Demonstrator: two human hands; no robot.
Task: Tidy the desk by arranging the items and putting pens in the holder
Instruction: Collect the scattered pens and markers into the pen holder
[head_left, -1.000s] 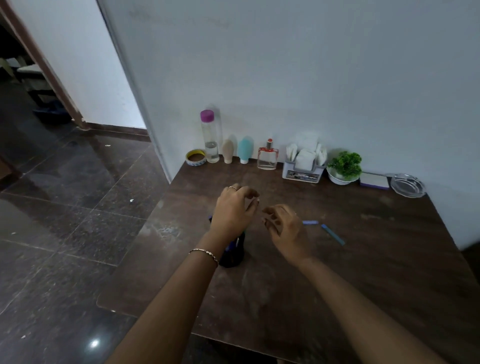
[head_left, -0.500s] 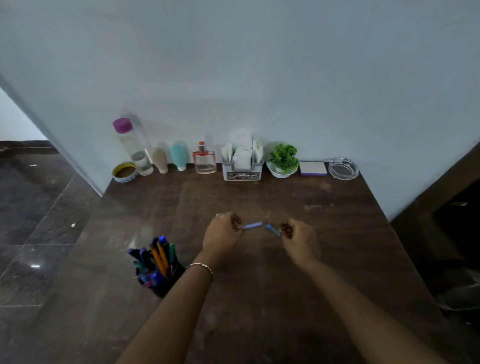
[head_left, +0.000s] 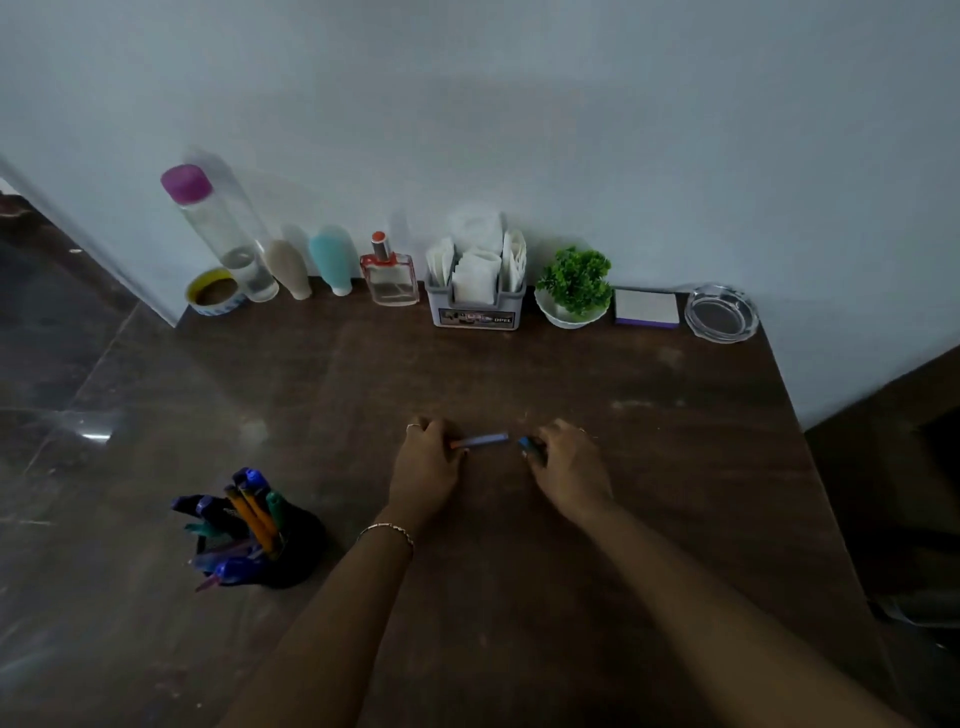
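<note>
At the middle of the brown desk (head_left: 519, 571), my left hand (head_left: 426, 467) pinches a light blue pen (head_left: 483, 440) that points right, low over the wood. My right hand (head_left: 569, 467) grips a second blue pen (head_left: 529, 445); only its left tip shows past my fingers. The two pen ends are a short gap apart. A black pen holder (head_left: 291, 551) stands at the desk's front left, packed with several pens in blue, orange and green.
Along the wall stand a tape roll (head_left: 213, 292), a clear bottle (head_left: 223, 234) with a pink cap, beige and teal tubes, a perfume bottle (head_left: 389, 273), a napkin caddy (head_left: 475, 291), a potted plant (head_left: 574, 286), a notepad (head_left: 647, 307) and a glass ashtray (head_left: 721, 312). The desk's right edge drops off.
A second ago both hands were by the holder, with the two pens lying on the desk. They reached right and each took one pen. My head turned right as well.
</note>
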